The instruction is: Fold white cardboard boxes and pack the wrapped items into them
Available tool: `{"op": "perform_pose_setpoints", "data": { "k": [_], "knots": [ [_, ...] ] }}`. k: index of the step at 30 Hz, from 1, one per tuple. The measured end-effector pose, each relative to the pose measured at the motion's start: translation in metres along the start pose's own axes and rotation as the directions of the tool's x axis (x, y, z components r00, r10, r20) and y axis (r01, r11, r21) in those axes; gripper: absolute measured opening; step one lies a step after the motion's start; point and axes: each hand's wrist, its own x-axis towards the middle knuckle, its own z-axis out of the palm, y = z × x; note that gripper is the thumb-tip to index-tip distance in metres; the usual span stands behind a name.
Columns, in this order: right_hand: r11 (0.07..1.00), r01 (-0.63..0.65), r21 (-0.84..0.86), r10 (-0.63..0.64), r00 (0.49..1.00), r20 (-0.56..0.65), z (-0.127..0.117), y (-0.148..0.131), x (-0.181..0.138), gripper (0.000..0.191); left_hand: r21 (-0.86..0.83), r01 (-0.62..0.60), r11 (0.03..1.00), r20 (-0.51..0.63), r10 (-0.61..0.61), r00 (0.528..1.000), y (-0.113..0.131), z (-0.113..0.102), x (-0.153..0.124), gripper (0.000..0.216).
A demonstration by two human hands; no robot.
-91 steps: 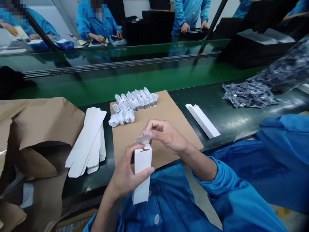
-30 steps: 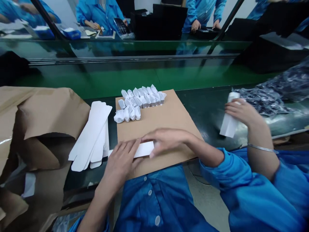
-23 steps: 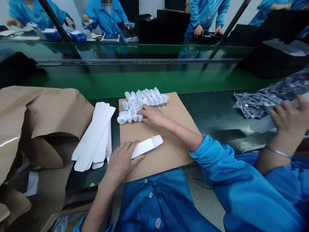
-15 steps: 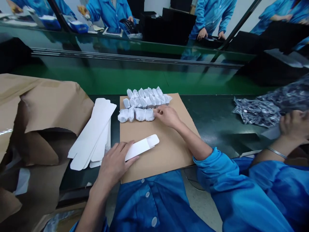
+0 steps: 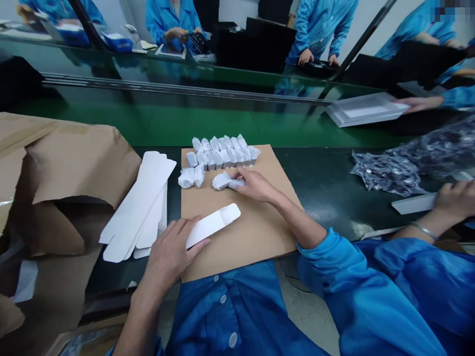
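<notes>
My left hand [image 5: 171, 249] lies flat, fingers spread, on the near end of a long white carton [image 5: 213, 226] that rests on a brown cardboard sheet [image 5: 245, 232]. My right hand [image 5: 254, 184] reaches to the rows of small white wrapped packets [image 5: 222, 151] and pinches one packet [image 5: 221, 180] pulled a little away from the rest. Two more loose packets [image 5: 190, 177] sit just left of it.
A stack of flat white carton blanks [image 5: 141, 210] lies left of the sheet, beside crumpled brown paper [image 5: 67, 163]. At the right, a co-worker's hand [image 5: 452, 202] touches a white carton [image 5: 413, 203] near dark plastic bags [image 5: 389, 173]. A white tray [image 5: 365, 110] rides the green belt.
The carton I held upright now lies on the cardboard under my left hand. My right hand went to the packets and drew one toward me. The co-worker took the other carton away rightward.
</notes>
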Motion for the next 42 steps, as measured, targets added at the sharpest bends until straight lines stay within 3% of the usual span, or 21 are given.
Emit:
{"op": "perform_pose_setpoints", "data": {
  "k": [3, 6, 10, 13, 16, 18, 21, 23, 27, 30, 32, 34, 38, 40, 42],
  "knots": [
    [0.999, -0.012, 0.039, 0.013, 1.000, -0.009, -0.003, 0.011, -0.020, 0.031, -0.045, -0.031, 0.999, -0.005, 0.031, 0.999, 0.005, -0.003, 0.007, 0.046],
    [0.998, -0.058, 0.034, 0.060, 0.997, -0.057, 0.002, 0.021, -0.029, 0.037, -0.161, -0.117, 0.980, 0.033, 0.124, 0.992, 0.021, -0.005, 0.030, 0.045],
    [0.997, -0.078, 0.028, 0.081, 0.991, -0.107, 0.013, 0.028, -0.034, 0.035, -0.237, -0.313, 0.920, 0.154, 0.354, 0.923, 0.045, 0.001, 0.076, 0.045],
    [0.995, -0.051, 0.086, 0.062, 0.989, -0.132, 0.018, 0.029, -0.039, 0.034, -0.201, -0.375, 0.905, 0.231, 0.416, 0.880, 0.052, 0.011, 0.099, 0.039],
    [0.976, -0.056, 0.211, 0.091, 0.983, -0.160, 0.006, 0.036, -0.046, 0.032, -0.195, -0.356, 0.914, 0.285, 0.400, 0.871, 0.050, 0.020, 0.107, 0.039],
    [0.945, -0.089, 0.315, 0.161, 0.965, -0.210, -0.016, 0.049, -0.052, 0.028, -0.183, -0.327, 0.927, 0.299, 0.369, 0.880, 0.047, 0.023, 0.108, 0.039],
    [0.875, -0.123, 0.468, 0.297, 0.900, -0.319, -0.057, 0.069, -0.063, 0.050, -0.146, -0.291, 0.945, 0.296, 0.323, 0.899, 0.045, 0.021, 0.108, 0.035],
    [0.825, -0.110, 0.554, 0.344, 0.876, -0.338, -0.072, 0.069, -0.074, 0.053, -0.109, -0.270, 0.957, 0.279, 0.290, 0.915, 0.046, 0.013, 0.104, 0.034],
    [0.718, -0.066, 0.693, 0.332, 0.908, -0.257, -0.061, 0.037, -0.096, 0.048, -0.024, -0.182, 0.983, 0.221, 0.183, 0.958, 0.046, -0.006, 0.085, 0.038],
    [0.522, -0.014, 0.853, 0.357, 0.912, -0.203, -0.051, 0.007, -0.106, 0.044, 0.046, -0.107, 0.993, 0.166, 0.098, 0.981, 0.044, -0.017, 0.066, 0.040],
    [0.440, 0.008, 0.898, 0.352, 0.918, -0.181, -0.051, -0.009, -0.110, 0.038, 0.093, -0.080, 0.992, 0.105, 0.070, 0.992, 0.042, -0.020, 0.054, 0.039],
    [0.472, -0.011, 0.882, 0.326, 0.931, -0.163, -0.053, -0.021, -0.111, 0.034, 0.136, -0.078, 0.988, 0.016, 0.076, 0.997, 0.042, -0.021, 0.045, 0.038],
    [0.628, -0.113, 0.770, 0.290, 0.952, -0.097, -0.050, -0.032, -0.110, 0.028, 0.265, -0.069, 0.962, -0.181, 0.120, 0.976, 0.046, -0.018, 0.033, 0.039],
    [0.758, -0.112, 0.642, 0.214, 0.973, -0.083, -0.052, -0.031, -0.108, 0.023, 0.339, -0.093, 0.936, -0.207, 0.170, 0.963, 0.049, -0.017, 0.029, 0.038],
    [0.886, -0.054, 0.461, 0.069, 0.997, -0.016, -0.059, -0.028, -0.104, 0.018, 0.386, -0.168, 0.907, -0.157, 0.245, 0.957, 0.053, -0.015, 0.026, 0.037]
  ]
}}
